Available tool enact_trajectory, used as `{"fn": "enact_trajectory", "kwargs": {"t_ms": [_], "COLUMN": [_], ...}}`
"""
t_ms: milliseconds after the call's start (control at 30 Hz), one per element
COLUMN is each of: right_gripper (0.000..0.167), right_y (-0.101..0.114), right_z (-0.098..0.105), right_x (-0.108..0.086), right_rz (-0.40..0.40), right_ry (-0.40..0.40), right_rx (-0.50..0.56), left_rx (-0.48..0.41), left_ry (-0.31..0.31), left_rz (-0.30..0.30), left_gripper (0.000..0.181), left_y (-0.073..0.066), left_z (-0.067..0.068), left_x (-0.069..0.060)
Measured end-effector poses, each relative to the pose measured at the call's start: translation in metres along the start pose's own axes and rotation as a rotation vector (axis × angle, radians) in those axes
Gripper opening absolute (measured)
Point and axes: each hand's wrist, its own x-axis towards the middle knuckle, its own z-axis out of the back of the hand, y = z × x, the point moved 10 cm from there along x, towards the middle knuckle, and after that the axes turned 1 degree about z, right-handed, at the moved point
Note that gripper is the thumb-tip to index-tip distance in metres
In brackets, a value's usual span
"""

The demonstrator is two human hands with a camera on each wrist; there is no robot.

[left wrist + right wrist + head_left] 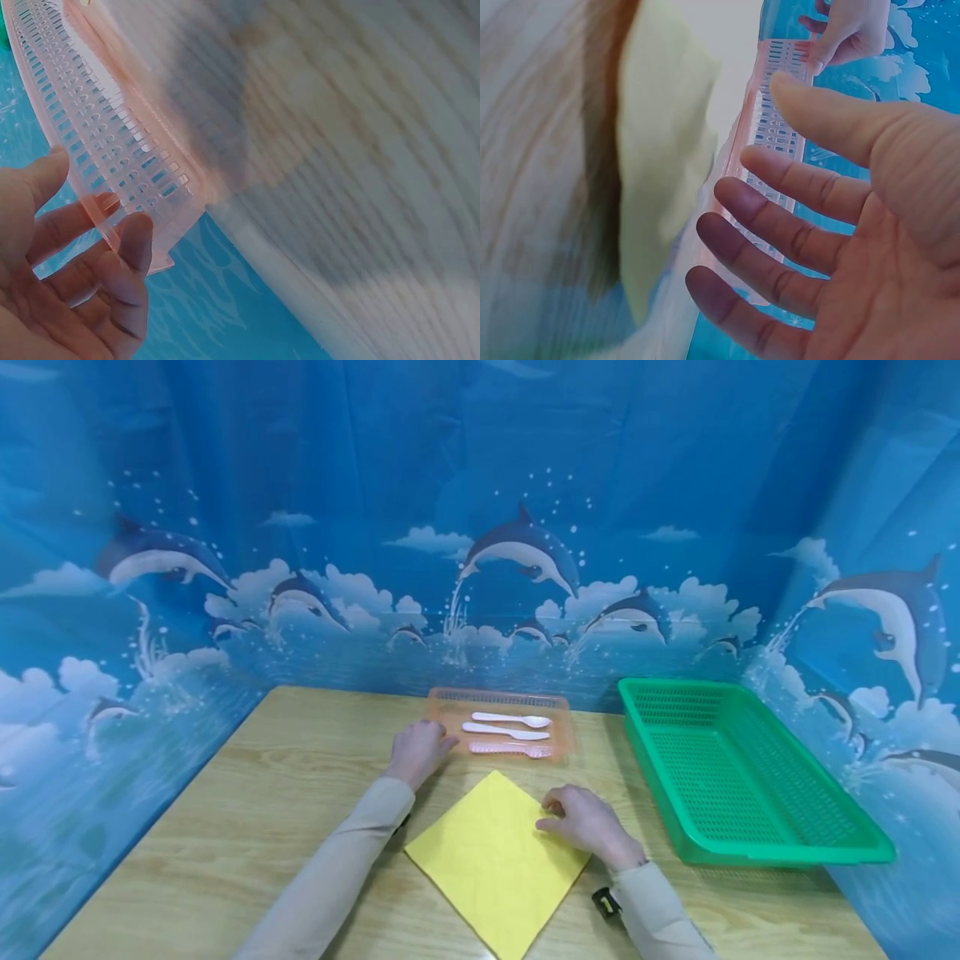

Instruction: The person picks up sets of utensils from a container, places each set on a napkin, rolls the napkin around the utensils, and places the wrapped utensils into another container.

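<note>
A shallow translucent pink plastic basket (pixel 562 700) with slotted sides lies at the back middle of the table. Inside it, side by side, are a white spoon (pixel 510 719), a white knife (pixel 506 730) and a pink fork (pixel 510 749). My left hand (pixel 420 750) has its fingers curled round the basket's left end, and the left wrist view has the slotted rim (pixel 112 142) between them. Over the right part of a flat yellow napkin (pixel 487 852), set cornerwise, hovers my right hand (pixel 588 822). Its fingers (pixel 780 240) are spread and hold nothing.
A large green basket (pixel 667 810) with mesh sides stands to the right on the wooden table (pixel 225 793). Blue curtains (pixel 375 485) printed with dolphins hang behind the table and on both sides.
</note>
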Motion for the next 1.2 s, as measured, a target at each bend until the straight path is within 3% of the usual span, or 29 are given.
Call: {"fn": "enact_trajectory", "kwargs": {"t_ms": [600, 833, 967, 1200], "right_gripper": [0.025, 0.030, 0.036, 0.038], "right_y": [0.011, 0.009, 0.009, 0.011], "right_z": [-0.011, -0.015, -0.016, -0.013], "right_x": [-0.003, -0.004, -0.005, -0.008], "right_rz": [0.081, 0.069, 0.068, 0.058], "right_ry": [0.044, 0.070, 0.071, 0.058], "right_rx": [0.022, 0.007, 0.000, -0.005], "left_rx": [-0.015, 0.003, -0.013, -0.067], "left_ry": [-0.014, -0.015, -0.044, -0.115], "left_rz": [0.010, -0.004, -0.028, -0.093], "left_gripper": [0.037, 0.034, 0.039, 0.031], "left_y": [0.001, -0.001, -0.004, -0.016], "left_z": [0.000, -0.001, 0.001, 0.011], "left_x": [0.004, 0.000, -0.005, -0.014]}}
